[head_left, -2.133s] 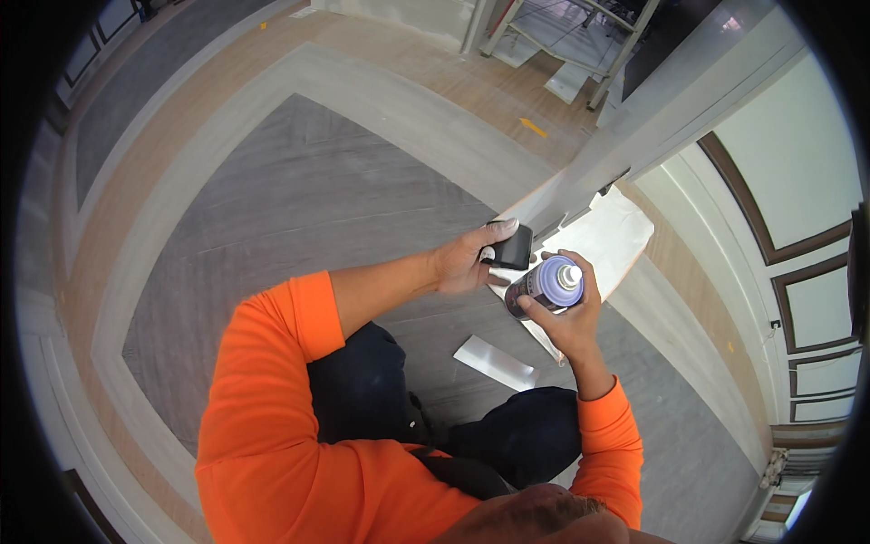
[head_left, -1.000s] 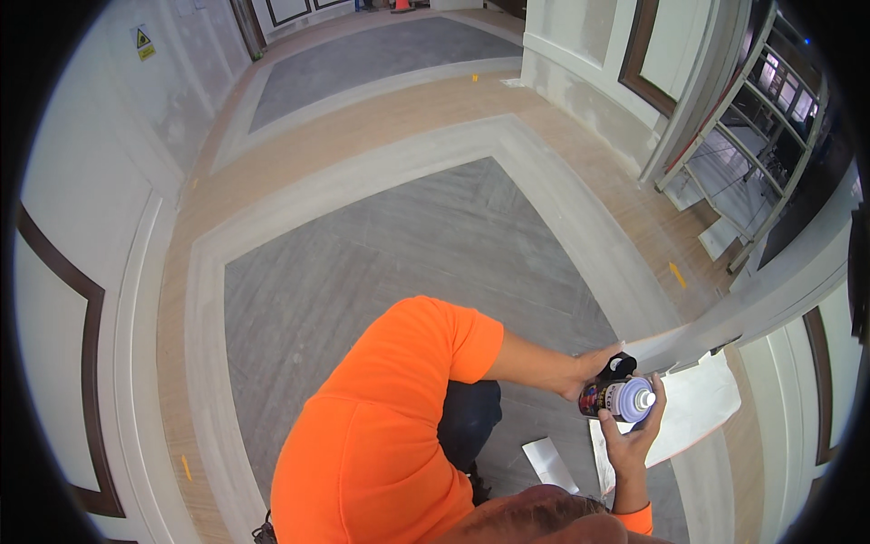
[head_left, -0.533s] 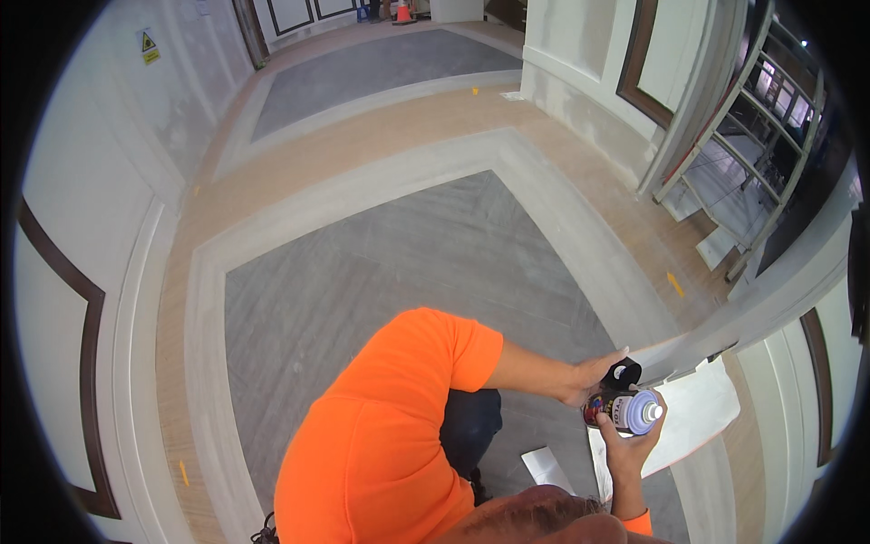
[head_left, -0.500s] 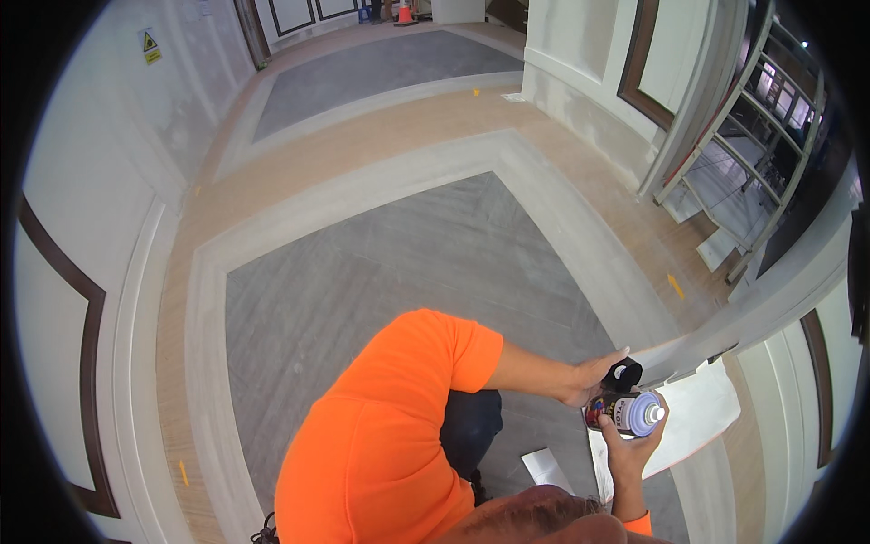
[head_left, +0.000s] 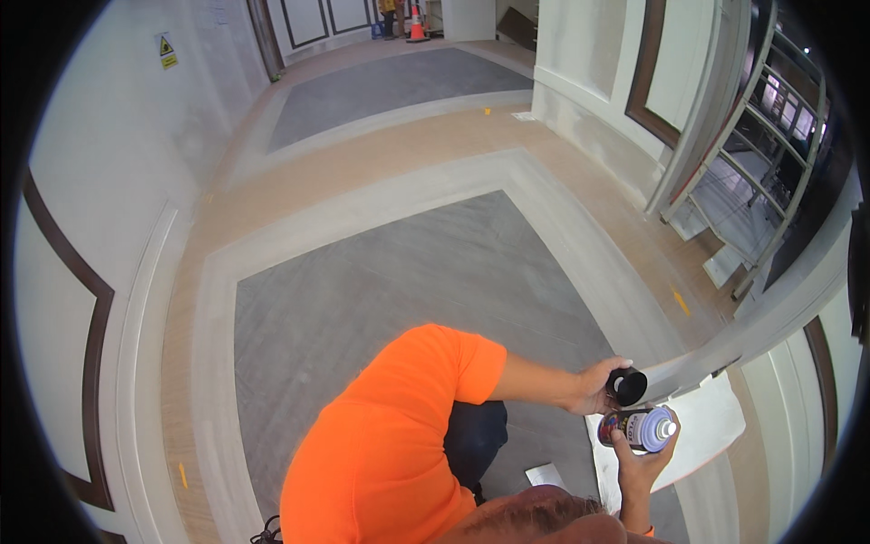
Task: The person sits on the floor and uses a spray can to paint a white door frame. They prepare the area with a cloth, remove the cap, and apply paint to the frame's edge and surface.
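Grained grey floor (head_left: pixel 408 281), pale-edged, spreads left of the round can (head_left: pixel 637 428); right fingers (head_left: pixel 620 441) clasp it, left fingers (head_left: pixel 618 363) a black cap (head_left: pixel 629 388) alongside.

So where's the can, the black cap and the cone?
Can (head_left: pixel 636 428), head view: on its label.
Black cap (head_left: pixel 627 388), head view: on its round end.
Cone (head_left: pixel 417 25), head view: on its side.

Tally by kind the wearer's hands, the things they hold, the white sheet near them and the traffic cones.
Hands: 2, the left hand and right hand
Spray can: 1, in the right grip
Black cap: 1, in the left grip
White sheet: 1
Traffic cone: 1
Total: 6
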Available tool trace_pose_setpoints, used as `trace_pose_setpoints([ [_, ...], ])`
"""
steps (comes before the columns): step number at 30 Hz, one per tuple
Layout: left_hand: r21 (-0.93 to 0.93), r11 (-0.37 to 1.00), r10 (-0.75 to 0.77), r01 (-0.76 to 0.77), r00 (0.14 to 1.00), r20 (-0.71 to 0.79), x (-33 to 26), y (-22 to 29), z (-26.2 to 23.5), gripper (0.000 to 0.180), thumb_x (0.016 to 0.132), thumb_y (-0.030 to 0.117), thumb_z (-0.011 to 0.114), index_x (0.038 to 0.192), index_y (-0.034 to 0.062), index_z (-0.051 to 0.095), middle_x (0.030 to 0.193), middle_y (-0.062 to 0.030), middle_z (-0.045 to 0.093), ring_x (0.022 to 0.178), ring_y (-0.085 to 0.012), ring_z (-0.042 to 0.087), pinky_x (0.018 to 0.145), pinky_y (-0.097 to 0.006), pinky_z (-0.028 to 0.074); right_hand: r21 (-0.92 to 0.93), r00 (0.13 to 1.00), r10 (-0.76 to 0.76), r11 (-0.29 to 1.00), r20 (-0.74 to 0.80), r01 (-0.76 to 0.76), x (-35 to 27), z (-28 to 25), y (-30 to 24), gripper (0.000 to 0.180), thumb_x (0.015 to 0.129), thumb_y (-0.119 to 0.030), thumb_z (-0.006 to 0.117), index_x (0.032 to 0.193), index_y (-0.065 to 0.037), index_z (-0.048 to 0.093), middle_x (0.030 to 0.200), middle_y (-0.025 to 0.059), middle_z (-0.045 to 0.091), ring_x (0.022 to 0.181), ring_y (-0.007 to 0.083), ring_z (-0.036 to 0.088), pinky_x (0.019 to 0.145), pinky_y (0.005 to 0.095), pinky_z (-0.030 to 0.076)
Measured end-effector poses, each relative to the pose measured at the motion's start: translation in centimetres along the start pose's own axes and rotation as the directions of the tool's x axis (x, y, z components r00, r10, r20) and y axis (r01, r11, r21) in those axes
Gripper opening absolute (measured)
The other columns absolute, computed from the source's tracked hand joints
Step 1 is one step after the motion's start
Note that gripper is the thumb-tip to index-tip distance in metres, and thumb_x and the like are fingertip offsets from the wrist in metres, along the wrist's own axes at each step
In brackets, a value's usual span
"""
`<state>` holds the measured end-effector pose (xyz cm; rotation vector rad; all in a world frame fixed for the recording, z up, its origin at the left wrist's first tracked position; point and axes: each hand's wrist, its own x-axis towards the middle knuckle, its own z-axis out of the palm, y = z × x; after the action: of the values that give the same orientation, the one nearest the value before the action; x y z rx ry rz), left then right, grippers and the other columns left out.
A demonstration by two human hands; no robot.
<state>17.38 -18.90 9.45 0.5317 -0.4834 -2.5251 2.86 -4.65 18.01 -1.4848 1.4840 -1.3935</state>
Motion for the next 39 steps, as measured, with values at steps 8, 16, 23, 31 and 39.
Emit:
trace_pose_setpoints([
  [8,0.094,0.994,0.071,-0.064,0.994,-0.079,-0.9,0.5,0.9,0.043,0.093,0.053,0.045,0.099,0.0155,0.065,0.084,-0.0033,0.067,0.072,-0.0207,0.062,0.069,-0.042,0.053,0.009,1.0,-0.005,1.0,-0.009,0.005,-0.3,-0.3,-0.1,0.088,0.066,-0.012,0.091,0.138,-0.001,0.042,0.126,0.0149,0.056,0.115,0.0243,0.057,0.102,0.0377,0.046],
  [16,0.056,0.996,0.068,-0.064,0.995,-0.071,0.1,1.0,-0.4,0.053,0.095,0.063,0.046,0.1,0.0147,0.067,0.083,-0.0055,0.068,0.066,-0.0224,0.059,0.064,-0.043,0.051,-0.035,1.0,-0.012,0.999,-0.016,0.011,-0.1,-0.2,-0.4,0.087,0.069,-0.015,0.092,0.138,0.0,0.042,0.126,0.0151,0.059,0.114,0.023,0.06,0.1,0.0364,0.048],
  [23,0.054,0.997,0.065,-0.061,0.995,-0.075,-0.8,1.6,1.5,0.05,0.094,0.063,0.052,0.095,0.0145,0.066,0.082,-0.0052,0.069,0.066,-0.0211,0.062,0.06,-0.038,0.051,-0.076,0.999,-0.027,0.997,-0.018,0.026,0.2,-0.3,-0.8,0.083,0.068,-0.017,0.094,0.134,-0.001,0.046,0.12,0.0125,0.063,0.109,0.0206,0.063,0.096,0.0344,0.051],
  [31,0.134,0.987,0.089,-0.086,0.996,-0.015,-2.2,2.6,2.8,0.051,0.101,0.056,0.045,0.108,0.0095,0.066,0.099,-0.0112,0.073,0.075,-0.0194,0.068,0.064,-0.034,0.055,-0.071,0.998,-0.053,0.996,0.018,0.054,0.3,-0.1,-1.2,0.082,0.068,-0.015,0.094,0.134,-0.002,0.046,0.122,0.0125,0.064,0.109,0.0209,0.066,0.096,0.0347,0.053],
  [39,0.098,0.994,0.038,-0.04,0.999,0.028,-3.0,3.1,3.2,0.066,0.102,0.066,0.034,0.12,0.01,0.063,0.111,-0.0141,0.072,0.082,-0.0197,0.069,0.07,-0.037,0.055,-0.088,0.999,-0.039,0.995,0.008,0.04,0.3,0.0,-1.6,0.083,0.068,-0.015,0.094,0.135,-0.002,0.046,0.121,0.0122,0.064,0.108,0.0207,0.066,0.095,0.0341,0.053],
])
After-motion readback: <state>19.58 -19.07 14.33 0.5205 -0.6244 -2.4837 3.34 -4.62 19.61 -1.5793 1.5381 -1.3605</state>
